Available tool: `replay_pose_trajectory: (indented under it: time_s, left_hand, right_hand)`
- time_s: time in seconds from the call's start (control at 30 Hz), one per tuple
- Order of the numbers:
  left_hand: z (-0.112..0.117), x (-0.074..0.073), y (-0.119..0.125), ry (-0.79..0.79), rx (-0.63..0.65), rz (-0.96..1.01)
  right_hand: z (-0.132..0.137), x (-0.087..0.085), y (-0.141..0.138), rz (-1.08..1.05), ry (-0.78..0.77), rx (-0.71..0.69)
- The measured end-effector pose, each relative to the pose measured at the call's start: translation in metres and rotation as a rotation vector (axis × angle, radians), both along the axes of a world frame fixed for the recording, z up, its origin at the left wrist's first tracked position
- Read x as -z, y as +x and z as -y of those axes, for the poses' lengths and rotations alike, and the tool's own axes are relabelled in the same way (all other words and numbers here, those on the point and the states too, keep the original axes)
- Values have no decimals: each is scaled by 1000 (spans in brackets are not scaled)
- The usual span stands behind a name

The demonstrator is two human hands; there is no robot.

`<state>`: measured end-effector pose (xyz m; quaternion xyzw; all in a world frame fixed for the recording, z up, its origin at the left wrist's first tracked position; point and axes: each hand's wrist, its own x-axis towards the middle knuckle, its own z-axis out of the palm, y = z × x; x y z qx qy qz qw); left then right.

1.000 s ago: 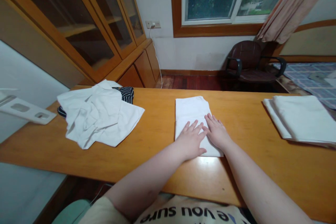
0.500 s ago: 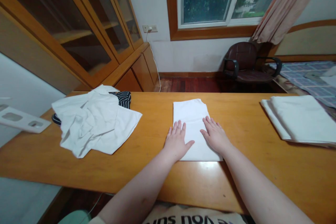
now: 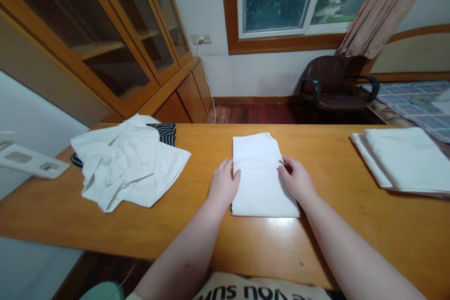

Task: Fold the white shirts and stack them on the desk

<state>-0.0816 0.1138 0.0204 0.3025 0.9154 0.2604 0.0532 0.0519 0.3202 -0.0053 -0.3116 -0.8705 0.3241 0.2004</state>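
A folded white cloth (image 3: 260, 173) lies flat in the middle of the wooden table (image 3: 218, 229). My left hand (image 3: 223, 184) sits at its left edge, fingers curled against the side of the cloth. My right hand (image 3: 297, 179) sits at its right edge, fingers curled onto that side. Both hands pinch the cloth's edges from either side.
A crumpled pile of white cloths (image 3: 123, 161) over a striped garment (image 3: 166, 131) lies at the left. Folded white cloths (image 3: 401, 159) are stacked at the right. A white device (image 3: 30, 163) juts in at the far left. A brown chair (image 3: 330, 86) stands behind the table.
My hands lay flat and side by side on top of the cloth. They slid apart, and now each curls around one side edge of it.
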Motion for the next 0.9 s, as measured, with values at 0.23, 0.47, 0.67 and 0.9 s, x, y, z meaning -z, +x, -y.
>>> replay_pose_trajectory:
  time_s: [0.23, 0.47, 0.67, 0.9]
  left_hand:
    - [2, -4, 3, -17, 42, 216]
    - [6, -13, 3, -97, -15, 298]
    - [17, -17, 12, -132, 54, 398]
    - [39, -11, 3, -296, 511, 24]
  right_hand:
    - [-5, -7, 5, 17, -274, 158]
    - [-11, -11, 9, 225, -265, 127]
    - [-7, -17, 9, 368, -124, 71]
    - [-7, -19, 8, 394, -124, 60]
